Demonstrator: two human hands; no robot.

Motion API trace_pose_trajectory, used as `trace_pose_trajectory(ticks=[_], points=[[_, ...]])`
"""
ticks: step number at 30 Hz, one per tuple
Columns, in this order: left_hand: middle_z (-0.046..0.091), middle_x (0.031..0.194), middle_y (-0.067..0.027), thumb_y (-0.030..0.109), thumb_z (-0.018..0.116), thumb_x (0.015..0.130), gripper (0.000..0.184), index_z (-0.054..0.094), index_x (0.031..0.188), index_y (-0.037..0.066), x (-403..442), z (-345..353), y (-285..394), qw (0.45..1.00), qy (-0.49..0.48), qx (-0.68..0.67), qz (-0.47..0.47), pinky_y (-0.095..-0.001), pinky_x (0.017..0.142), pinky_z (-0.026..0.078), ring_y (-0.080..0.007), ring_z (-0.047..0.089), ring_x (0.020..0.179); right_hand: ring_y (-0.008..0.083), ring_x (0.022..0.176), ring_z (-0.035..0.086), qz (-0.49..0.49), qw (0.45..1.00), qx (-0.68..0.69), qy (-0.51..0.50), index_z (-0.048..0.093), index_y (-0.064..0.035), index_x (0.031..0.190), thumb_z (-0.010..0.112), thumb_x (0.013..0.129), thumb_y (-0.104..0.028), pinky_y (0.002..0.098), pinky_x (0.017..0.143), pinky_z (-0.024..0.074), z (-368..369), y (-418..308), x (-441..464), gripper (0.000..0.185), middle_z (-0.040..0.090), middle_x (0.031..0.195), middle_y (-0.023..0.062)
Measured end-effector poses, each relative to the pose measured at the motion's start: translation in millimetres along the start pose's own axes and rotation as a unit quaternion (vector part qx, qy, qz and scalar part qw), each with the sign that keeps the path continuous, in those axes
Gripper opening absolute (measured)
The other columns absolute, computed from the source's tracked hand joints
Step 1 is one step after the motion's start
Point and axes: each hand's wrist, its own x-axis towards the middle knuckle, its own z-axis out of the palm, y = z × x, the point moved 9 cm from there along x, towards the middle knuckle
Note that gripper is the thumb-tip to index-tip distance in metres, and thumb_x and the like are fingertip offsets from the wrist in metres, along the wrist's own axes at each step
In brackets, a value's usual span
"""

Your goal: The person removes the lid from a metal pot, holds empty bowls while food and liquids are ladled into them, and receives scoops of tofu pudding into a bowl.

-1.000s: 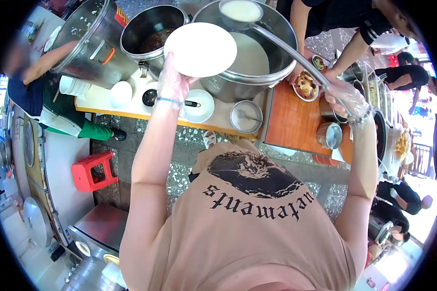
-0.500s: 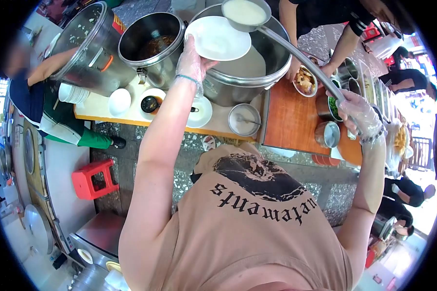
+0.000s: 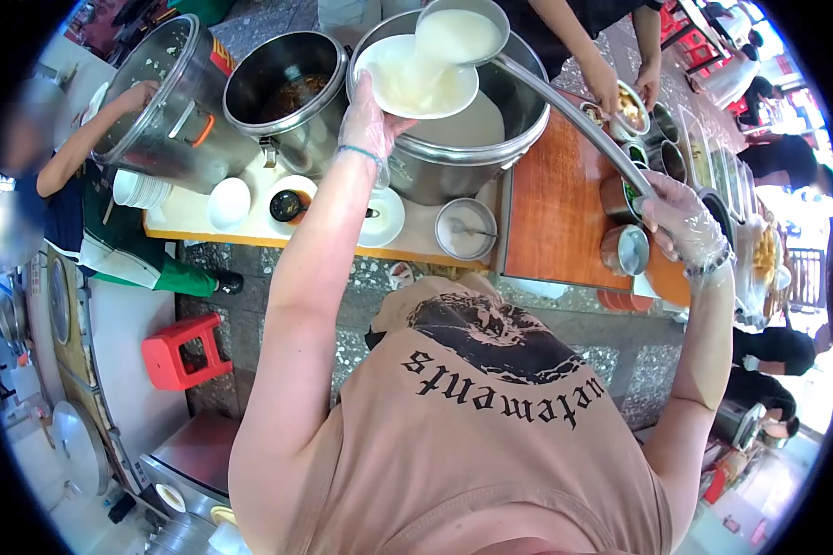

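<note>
Brown shirt (image 3: 491, 462): black gothic lettering (image 3: 491, 393), upside down in view, reads "uetements", first letter uncertain. Red label (image 3: 222, 55) on tall steel pot (image 3: 227, 153): marks too small to read.

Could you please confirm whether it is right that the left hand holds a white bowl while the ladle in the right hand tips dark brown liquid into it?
Not quite: the liquid is pale and milky, not dark brown, as the head view shows. The left hand does hold the white bowl, and the ladle in the right hand tips the liquid into it.
</note>
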Motion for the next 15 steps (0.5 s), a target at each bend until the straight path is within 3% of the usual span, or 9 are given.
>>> trace_pose_trajectory(ticks=[7,9,13,15], points=[[0.055,0.123,-0.0117,0.052,0.027,0.095,0.058,0.038,0.133,0.009,-6,3,1,1.0,-0.011,0.002,0.001,-0.04,0.076,0.055,-0.0246,0.059,0.107,0.0008,0.04,0.036,-0.009,0.999,0.016,0.033,0.049,0.0004,0.122,0.061,0.084,-0.021,0.0146,0.037,0.0269,-1,-2,-6,0.045,0.044,0.062,-0.0058],[0.052,0.124,-0.0149,0.05,0.022,0.096,0.059,0.033,0.135,0.007,-5,5,1,1.0,-0.021,0.001,0.001,-0.0374,0.073,0.059,-0.0262,0.06,0.104,0.0012,0.039,0.035,-0.015,0.998,0.023,0.058,0.048,0.0013,0.123,0.061,0.084,-0.02,0.0154,0.037,0.0264,-5,-3,-7,0.046,0.044,0.062,-0.0052],[0.052,0.124,-0.0149,0.05,0.023,0.096,0.059,0.033,0.135,0.007,-8,10,0,1.0,-0.015,0.003,0.0,-0.0387,0.072,0.058,-0.0264,0.06,0.105,0.0012,0.039,0.034,-0.015,0.997,0.009,0.069,0.048,0.0017,0.123,0.062,0.083,-0.02,0.0161,0.036,0.0253,-9,-10,-13,0.047,0.044,0.063,-0.0047],[0.057,0.119,-0.0101,0.054,0.026,0.095,0.059,0.04,0.131,0.009,-8,7,-4,1.0,0.005,-0.001,-0.012,-0.0364,0.071,0.056,-0.0223,0.061,0.101,0.0011,0.039,0.033,-0.01,0.994,-0.002,0.107,0.048,0.0017,0.123,0.062,0.083,-0.019,0.0164,0.036,0.024,-15,-13,-17,0.047,0.044,0.063,-0.0045]])
